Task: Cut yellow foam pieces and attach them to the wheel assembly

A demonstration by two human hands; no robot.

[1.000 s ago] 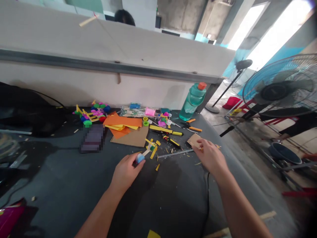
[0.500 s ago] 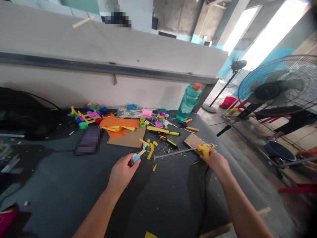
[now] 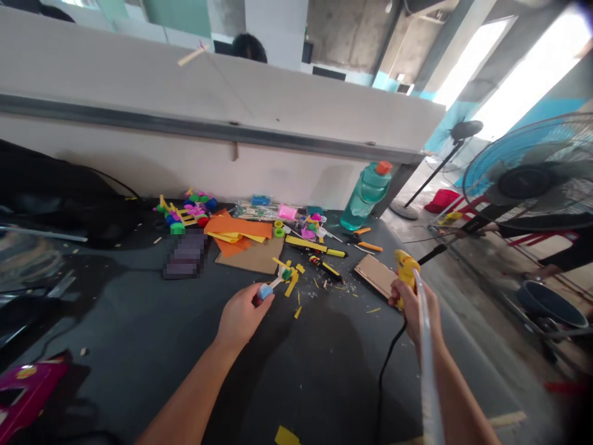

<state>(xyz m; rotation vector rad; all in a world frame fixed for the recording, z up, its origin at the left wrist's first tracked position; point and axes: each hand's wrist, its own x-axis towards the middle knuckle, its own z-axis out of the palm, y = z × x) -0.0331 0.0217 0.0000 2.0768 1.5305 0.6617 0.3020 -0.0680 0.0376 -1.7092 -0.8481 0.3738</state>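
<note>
My left hand (image 3: 238,318) is closed on a small craft piece (image 3: 265,292) with a light blue rounded part and a pale stick; its far end, green and yellow, lies over scraps of yellow paper (image 3: 291,284). In my right hand (image 3: 426,306) is a yellow hot glue gun (image 3: 406,267), raised over the table's right side. A long translucent glue stick (image 3: 428,371) sticks out of it toward me, and a black cord (image 3: 386,361) hangs below. Next to this hand lies a piece of cardboard (image 3: 374,276).
Behind the hands are orange paper (image 3: 241,228), a cardboard sheet (image 3: 250,258), utility knives (image 3: 327,269), orange-handled pliers (image 3: 368,245) and a teal bottle (image 3: 365,196). Colourful stick crafts (image 3: 185,210) stand at the back left. A large fan (image 3: 528,182) is beyond the right edge.
My right hand has turned the glue gun upward, swinging the glue stick from pointing left across the table to pointing toward me. The left hand keeps its hold; the view has shifted left.
</note>
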